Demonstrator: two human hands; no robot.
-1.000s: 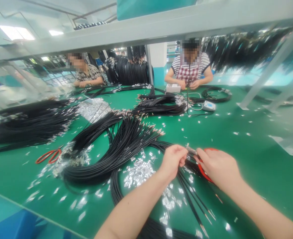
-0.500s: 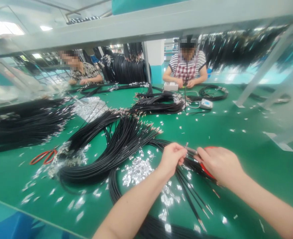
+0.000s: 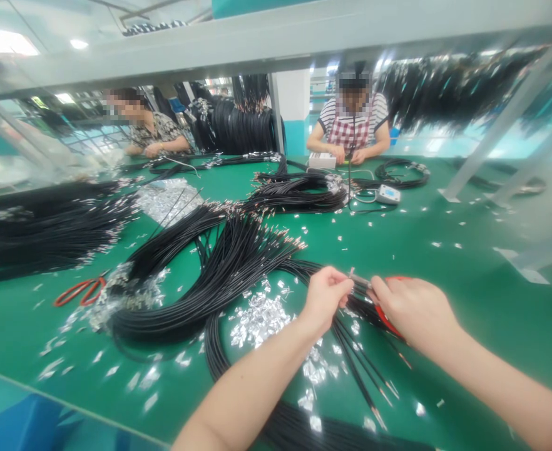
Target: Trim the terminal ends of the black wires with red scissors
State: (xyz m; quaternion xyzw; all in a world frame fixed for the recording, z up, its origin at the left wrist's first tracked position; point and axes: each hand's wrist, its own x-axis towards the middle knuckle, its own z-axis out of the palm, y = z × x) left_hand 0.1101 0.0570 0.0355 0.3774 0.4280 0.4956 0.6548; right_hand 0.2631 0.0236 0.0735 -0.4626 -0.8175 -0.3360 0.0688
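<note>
My left hand (image 3: 327, 293) pinches a black cable near its end, where a thin stripped tip sticks up past the fingers. My right hand (image 3: 410, 307) is closed around red-handled scissors (image 3: 388, 322); their metal blades reach left to the cable tip, close to the left fingertips. Whether the blades are parted is too small to tell. Below the hands, several loose cables with copper ends (image 3: 358, 363) fan out over the green table (image 3: 445, 250). A thick coiled bundle of black cables (image 3: 201, 300) lies to the left, beside a pile of silver foil scraps (image 3: 261, 319).
Another pair of red-handled scissors (image 3: 81, 292) lies at the left. More cable bundles (image 3: 299, 194) and a small white device (image 3: 388, 195) are farther back. Two co-workers sit across the table. A grey shelf beam (image 3: 257, 53) crosses overhead, with a post (image 3: 473, 134) at right.
My hands stay in almost the same place, still holding the cable and scissors. The view shifts slightly. The co-worker at the far left has moved their hands, and a pale cord now shows there.
</note>
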